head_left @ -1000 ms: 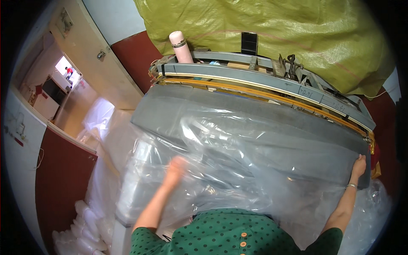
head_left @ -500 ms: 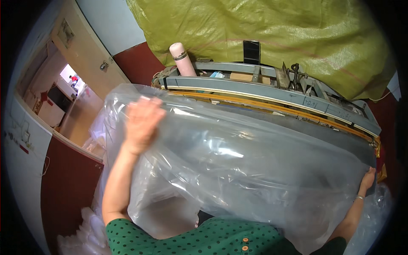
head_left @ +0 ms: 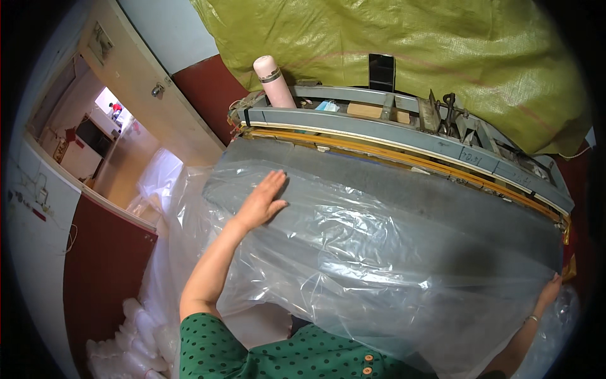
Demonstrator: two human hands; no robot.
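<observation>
A large clear plastic sheet [head_left: 353,265] lies over a dark grey work surface [head_left: 404,180] in front of me, wrinkled and shiny, its near part hanging towards my body. On its left part my left hand [head_left: 260,203] rests flat, fingers stretched out and thumb apart, with nothing in its grip. At the far right end my right hand [head_left: 550,292] is closed on the edge of the sheet, beside the corner of the work surface. The tips of its fingers are small and partly hidden.
Behind the surface runs a long grey metal frame [head_left: 379,136] with a yellow-orange strip [head_left: 404,163]. A pink bottle [head_left: 275,85], a black phone [head_left: 381,72] and scissors [head_left: 447,114] are at it. Crumpled plastic [head_left: 136,341] lies lower left, near a doorway with an open door [head_left: 148,69].
My left hand has come down and rightward onto the sheet. The sheet's far edge has been drawn towards me and lies flatter, baring more grey surface. My right hand has lowered slightly.
</observation>
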